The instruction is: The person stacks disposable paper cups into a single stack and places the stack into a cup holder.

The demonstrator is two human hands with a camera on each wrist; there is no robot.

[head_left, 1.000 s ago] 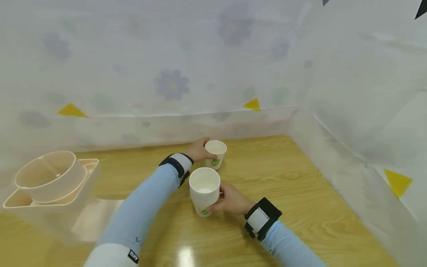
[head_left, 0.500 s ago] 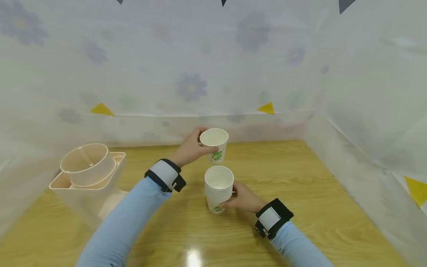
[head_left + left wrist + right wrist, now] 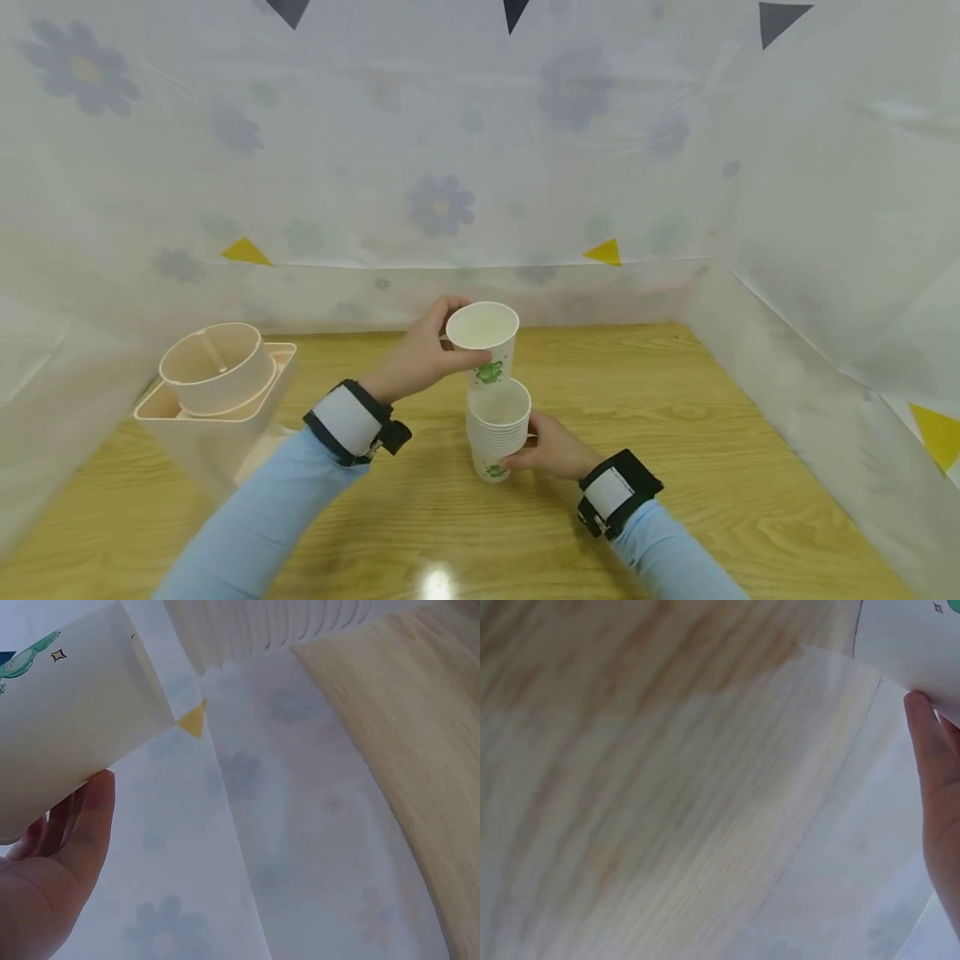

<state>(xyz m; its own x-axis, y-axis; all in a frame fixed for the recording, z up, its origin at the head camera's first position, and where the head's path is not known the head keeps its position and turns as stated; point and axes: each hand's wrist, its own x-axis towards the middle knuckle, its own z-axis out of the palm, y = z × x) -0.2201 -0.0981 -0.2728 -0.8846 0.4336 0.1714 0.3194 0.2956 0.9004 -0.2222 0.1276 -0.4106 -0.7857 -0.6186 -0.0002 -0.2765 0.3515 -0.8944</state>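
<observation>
In the head view my left hand (image 3: 423,354) grips a white paper cup (image 3: 497,360) with a green print, thumb across its front. That cup hangs upright just above and behind a stack of nested paper cups (image 3: 498,442). My right hand (image 3: 555,447) holds the stack low on its right side, and the stack's base is at the table. Up close in the left wrist view, the held cup (image 3: 67,712) has the fingers underneath it, and the stack's ridged rims (image 3: 277,626) show beyond. In the right wrist view only a corner of the stack's lowest cup (image 3: 907,652) shows above my fingers.
A pale pink bin (image 3: 210,450) with a round basin (image 3: 217,371) set in its top stands on the left of the wooden table (image 3: 637,400). Flower-patterned white sheeting (image 3: 360,158) walls off the back and right side.
My left hand has lifted the single cup off the table and brought it nearer, over the stack's back rim. The right hand keeps its hold on the stack. The head view has swung left.
</observation>
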